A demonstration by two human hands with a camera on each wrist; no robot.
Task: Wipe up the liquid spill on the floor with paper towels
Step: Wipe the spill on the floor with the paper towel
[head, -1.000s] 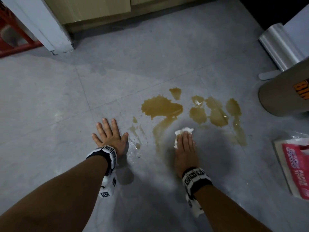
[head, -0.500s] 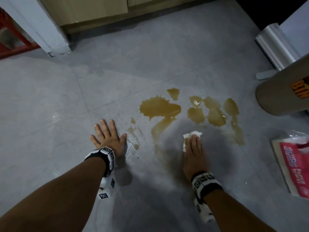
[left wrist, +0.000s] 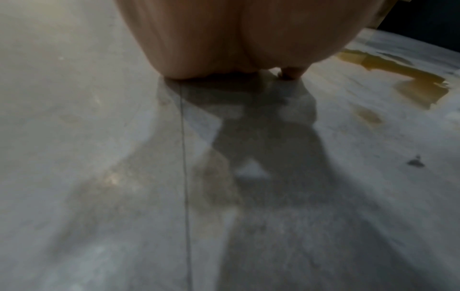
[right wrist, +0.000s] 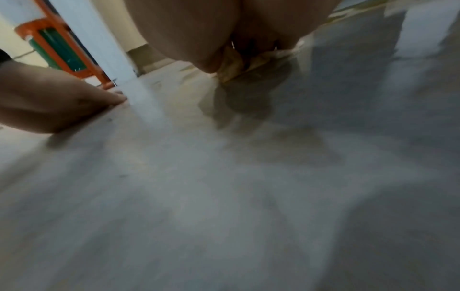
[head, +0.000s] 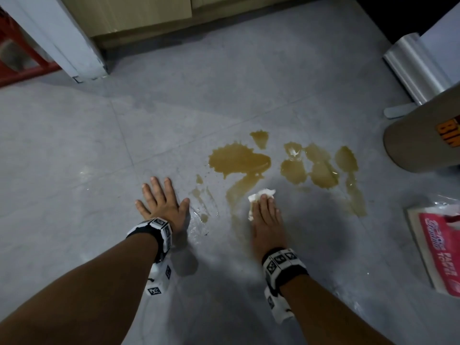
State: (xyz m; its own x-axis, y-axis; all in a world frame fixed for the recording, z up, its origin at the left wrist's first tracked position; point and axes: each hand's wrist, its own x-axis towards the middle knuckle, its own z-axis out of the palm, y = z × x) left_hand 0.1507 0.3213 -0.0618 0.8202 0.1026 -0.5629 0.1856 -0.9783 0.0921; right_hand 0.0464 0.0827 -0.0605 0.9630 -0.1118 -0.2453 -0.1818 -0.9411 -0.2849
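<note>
Bracing on the grey floor (head: 74,150), your left hand (head: 161,204) is lying flat with fingers spread, holding nothing. Just right of it, thin streaks are drying where wiping looks begun. Your right hand (head: 266,217) is pressing a crumpled white towel (head: 261,194) with straight fingers at the near tail of the brown spill (head: 239,161). Most puddles beyond and to the right are looking untouched, glossy and ragged-edged. A red-printed pack (head: 438,247) is lying far right.

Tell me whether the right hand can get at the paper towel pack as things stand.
Probably yes: the right hand presses a wad; bare floor separates it from the paper towel pack.
</note>
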